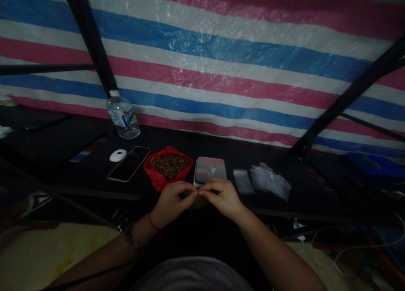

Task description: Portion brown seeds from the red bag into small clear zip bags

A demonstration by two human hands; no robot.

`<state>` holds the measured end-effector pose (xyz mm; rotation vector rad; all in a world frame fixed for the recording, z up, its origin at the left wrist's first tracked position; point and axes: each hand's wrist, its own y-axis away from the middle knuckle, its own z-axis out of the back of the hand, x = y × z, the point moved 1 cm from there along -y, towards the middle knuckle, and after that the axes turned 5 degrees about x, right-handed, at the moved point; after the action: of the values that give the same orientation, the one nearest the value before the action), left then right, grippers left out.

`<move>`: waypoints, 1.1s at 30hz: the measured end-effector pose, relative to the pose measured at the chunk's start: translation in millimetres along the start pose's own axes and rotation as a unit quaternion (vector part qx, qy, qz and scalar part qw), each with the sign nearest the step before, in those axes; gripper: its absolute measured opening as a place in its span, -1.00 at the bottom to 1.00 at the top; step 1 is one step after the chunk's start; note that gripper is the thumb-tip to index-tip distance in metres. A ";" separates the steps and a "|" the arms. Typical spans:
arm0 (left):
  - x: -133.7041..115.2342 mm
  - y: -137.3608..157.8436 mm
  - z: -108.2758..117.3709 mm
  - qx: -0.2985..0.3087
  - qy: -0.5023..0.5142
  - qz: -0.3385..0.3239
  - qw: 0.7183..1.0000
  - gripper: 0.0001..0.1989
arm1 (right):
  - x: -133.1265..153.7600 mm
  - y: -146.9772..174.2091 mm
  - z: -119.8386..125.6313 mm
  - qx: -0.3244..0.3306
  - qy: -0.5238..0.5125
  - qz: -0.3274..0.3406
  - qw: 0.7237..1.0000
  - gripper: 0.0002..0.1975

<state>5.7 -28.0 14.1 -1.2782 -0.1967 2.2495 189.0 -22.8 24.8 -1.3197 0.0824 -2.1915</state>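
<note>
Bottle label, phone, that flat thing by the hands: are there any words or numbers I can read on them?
Water bottle label: blue and white print, too small and blurred to read.
Phone: dark screen, no text.
Flat device beyond the hands: reflections only, no text readable.
Small clear bags: no print visible.

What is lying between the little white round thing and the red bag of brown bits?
A dark flat phone lies between the white round thing and the red bag, seen from the head camera.

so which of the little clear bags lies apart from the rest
The single bag, flat just right of the scale; the other bags overlap in a pile farther right.
</note>
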 end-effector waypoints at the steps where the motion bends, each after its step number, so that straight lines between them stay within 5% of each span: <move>1: -1.6 -0.4 2.6 0.004 -0.009 -0.010 1.000 -0.87 | 0.3 0.0 2.1 0.004 -0.003 -0.001 1.000 -0.92; 9: -14.5 -2.2 19.8 -0.013 -0.093 -0.016 0.995 -0.89 | 9.9 -1.0 19.6 -0.021 -0.021 -0.054 0.998 -0.91; 12: -15.7 -2.7 23.7 -0.027 -0.119 0.006 0.993 -0.84 | 12.8 -1.5 23.8 0.000 -0.032 -0.039 0.999 -0.89; 15: -5.7 -4.8 38.6 -0.045 -0.151 0.056 0.986 -0.71 | 2.0 -6.8 46.3 -0.045 -0.026 -0.057 0.997 -0.84; 19: 32.2 -1.4 70.8 -0.046 -0.231 0.137 0.962 -0.57 | -43.2 -26.8 112.9 -0.160 -0.044 -0.109 0.980 -0.71; 23: 74.5 14.3 79.8 0.005 -0.301 0.233 0.925 -0.07 | -105.1 -49.4 172.3 -0.207 -0.039 -0.134 0.968 -0.61; 28: 89.7 13.4 60.3 0.062 -0.301 0.228 0.924 -0.05 | -173.6 -58.2 199.3 -0.250 -0.015 -0.195 0.948 -0.58; 33: 94.6 -17.8 49.0 0.079 -0.297 0.198 0.931 -0.12 | -205.3 -62.8 207.7 -0.229 0.195 -0.290 0.909 -0.66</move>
<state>-66.4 42.8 -23.9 -0.5509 0.0360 2.8851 404.6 180.8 -11.0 -1.2187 0.4314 -3.0733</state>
